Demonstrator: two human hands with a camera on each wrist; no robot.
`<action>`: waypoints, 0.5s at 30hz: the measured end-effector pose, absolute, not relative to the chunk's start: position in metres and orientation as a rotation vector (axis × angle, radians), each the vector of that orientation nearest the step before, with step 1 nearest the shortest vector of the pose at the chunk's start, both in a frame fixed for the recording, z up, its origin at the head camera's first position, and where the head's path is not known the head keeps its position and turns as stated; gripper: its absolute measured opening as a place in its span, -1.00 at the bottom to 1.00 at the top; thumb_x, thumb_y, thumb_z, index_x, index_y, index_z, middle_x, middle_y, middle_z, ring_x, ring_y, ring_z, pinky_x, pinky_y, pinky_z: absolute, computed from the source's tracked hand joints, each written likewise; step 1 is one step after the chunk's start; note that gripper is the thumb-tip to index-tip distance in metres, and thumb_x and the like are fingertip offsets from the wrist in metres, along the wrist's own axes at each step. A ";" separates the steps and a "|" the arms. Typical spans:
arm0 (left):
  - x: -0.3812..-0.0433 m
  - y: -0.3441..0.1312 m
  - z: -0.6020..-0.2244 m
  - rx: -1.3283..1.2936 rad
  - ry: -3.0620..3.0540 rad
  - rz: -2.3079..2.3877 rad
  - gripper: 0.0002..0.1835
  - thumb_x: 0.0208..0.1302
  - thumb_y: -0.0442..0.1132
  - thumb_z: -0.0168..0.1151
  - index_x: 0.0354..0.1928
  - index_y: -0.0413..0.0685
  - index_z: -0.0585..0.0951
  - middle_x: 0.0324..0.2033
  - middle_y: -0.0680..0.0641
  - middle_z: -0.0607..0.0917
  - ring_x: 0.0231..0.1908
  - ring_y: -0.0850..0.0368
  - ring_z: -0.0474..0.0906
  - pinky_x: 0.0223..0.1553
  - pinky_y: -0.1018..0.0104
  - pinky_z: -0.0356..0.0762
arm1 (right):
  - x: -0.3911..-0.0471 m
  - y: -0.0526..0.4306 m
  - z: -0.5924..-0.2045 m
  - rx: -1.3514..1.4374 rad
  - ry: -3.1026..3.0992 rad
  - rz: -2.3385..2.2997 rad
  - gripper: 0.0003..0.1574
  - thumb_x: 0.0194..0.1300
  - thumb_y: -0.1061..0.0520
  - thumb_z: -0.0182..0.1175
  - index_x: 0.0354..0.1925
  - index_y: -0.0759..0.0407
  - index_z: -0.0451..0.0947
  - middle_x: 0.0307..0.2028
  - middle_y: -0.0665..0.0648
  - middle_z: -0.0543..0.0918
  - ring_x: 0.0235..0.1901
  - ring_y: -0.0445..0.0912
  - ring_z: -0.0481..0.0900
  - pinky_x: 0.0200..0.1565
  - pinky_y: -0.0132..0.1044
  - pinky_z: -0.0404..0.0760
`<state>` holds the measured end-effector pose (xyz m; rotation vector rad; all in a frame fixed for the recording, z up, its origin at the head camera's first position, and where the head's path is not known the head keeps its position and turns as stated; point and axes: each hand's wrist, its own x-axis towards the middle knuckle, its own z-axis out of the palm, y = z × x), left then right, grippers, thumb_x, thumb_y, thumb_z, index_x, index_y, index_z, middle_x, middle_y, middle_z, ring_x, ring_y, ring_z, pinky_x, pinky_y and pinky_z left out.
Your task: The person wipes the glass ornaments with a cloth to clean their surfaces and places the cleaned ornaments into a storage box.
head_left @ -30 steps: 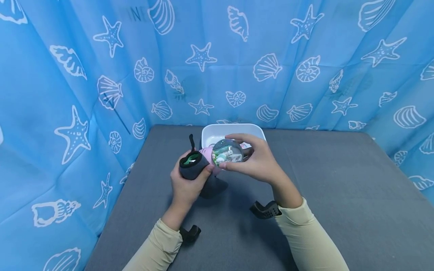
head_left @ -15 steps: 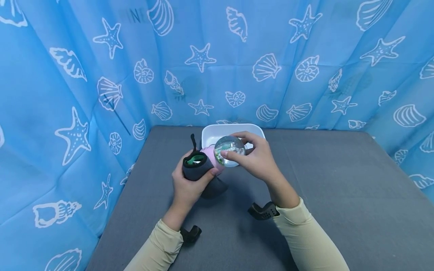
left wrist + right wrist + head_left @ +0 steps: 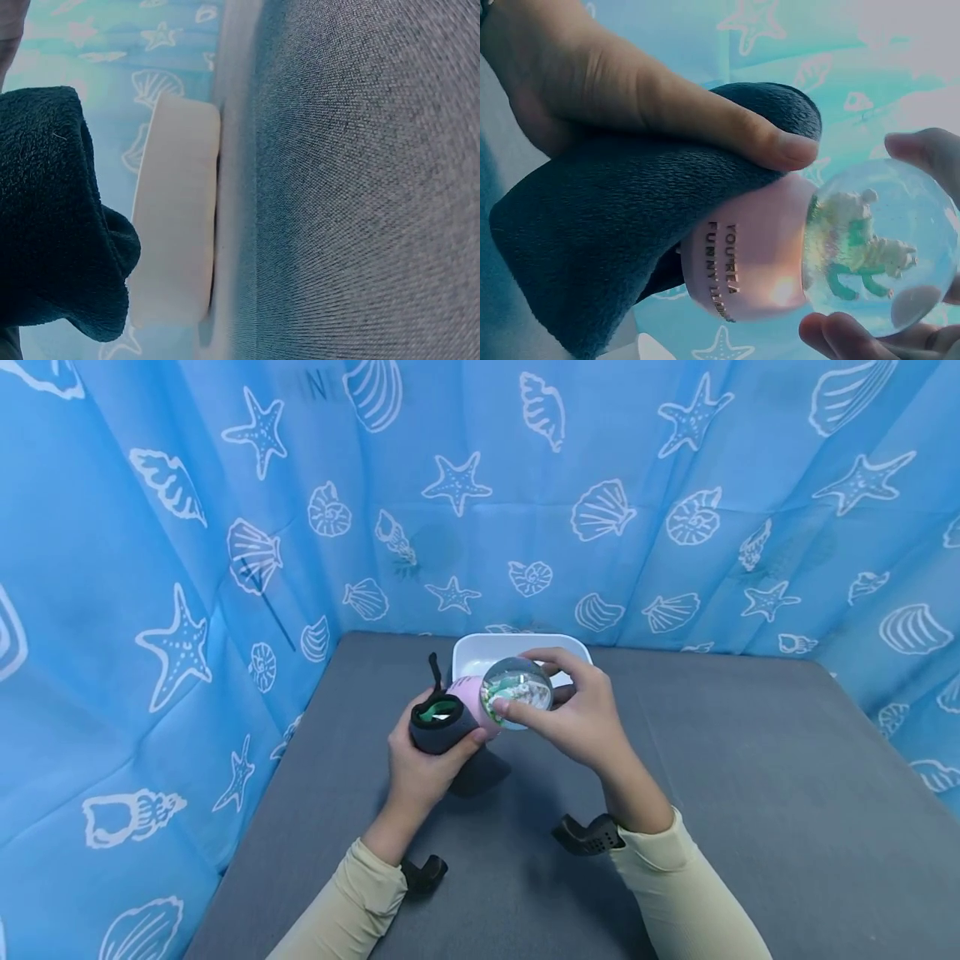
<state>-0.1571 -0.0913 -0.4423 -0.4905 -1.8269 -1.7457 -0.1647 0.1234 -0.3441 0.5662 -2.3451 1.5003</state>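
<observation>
A snow globe has a clear ball (image 3: 881,247) with small pale animal figures inside and a pink base (image 3: 746,240) bearing gold lettering. In the head view it lies tipped on its side between the hands. My right hand (image 3: 588,714) grips the glass ball (image 3: 517,692), with thumb and fingers on opposite sides. My left hand (image 3: 423,768) holds a dark grey cloth (image 3: 441,739), which is bunched into a roll with a green patch showing in its opening. The cloth (image 3: 615,225) wraps against the base; in the right wrist view the left thumb presses over it.
A white tray (image 3: 476,647) stands at the back of the grey table (image 3: 735,760), behind the hands. A blue shell-patterned curtain (image 3: 540,510) hangs along the back and left side. Black wrist mounts (image 3: 426,874) sit on both forearms.
The right thumb has moved up onto the front of the glass ball, and the globe has turned slightly. The cloth and left hand have shifted slightly right, and the head view has moved a little.
</observation>
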 end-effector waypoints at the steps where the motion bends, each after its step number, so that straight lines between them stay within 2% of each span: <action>1: -0.157 -0.091 -0.442 -0.494 -1.832 -1.747 -0.21 0.12 0.10 0.67 0.37 0.06 0.59 0.18 -0.05 0.75 0.16 0.04 0.70 0.26 0.29 0.61 | -0.164 0.124 -0.343 0.581 -2.342 1.508 -0.28 0.07 0.09 0.66 0.20 0.03 0.67 -0.11 0.19 0.64 -0.61 -0.04 0.71 -0.50 -0.27 0.70; 3: -0.158 -0.091 -0.441 -0.503 -1.840 -1.755 -0.21 0.12 0.12 0.66 0.37 0.07 0.59 0.20 -0.05 0.75 0.18 0.04 0.69 0.27 0.28 0.60 | -0.163 0.125 -0.341 0.610 -2.334 1.524 -0.27 0.06 0.13 0.66 0.21 0.03 0.66 -0.10 0.20 0.65 -0.64 -0.04 0.69 -0.52 -0.29 0.67; 8: -0.156 -0.091 -0.439 -0.501 -1.856 -1.771 -0.13 0.07 0.32 0.59 0.37 0.09 0.59 0.21 -0.05 0.74 0.20 0.05 0.68 0.29 0.27 0.58 | -0.164 0.128 -0.340 0.632 -2.339 1.528 -0.29 0.07 0.14 0.64 0.20 0.07 0.66 -0.14 0.25 0.67 -0.67 -0.06 0.65 -0.55 -0.33 0.63; 15: -0.155 -0.092 -0.439 -0.496 -1.859 -1.759 -0.03 0.01 0.41 0.57 0.38 0.00 0.58 0.25 -0.11 0.71 0.23 -0.01 0.66 0.29 0.32 0.57 | -0.167 0.129 -0.341 0.618 -2.402 1.532 -0.34 0.13 0.08 0.59 0.20 0.10 0.65 -0.19 0.25 0.67 -0.55 0.00 0.72 -0.46 -0.26 0.72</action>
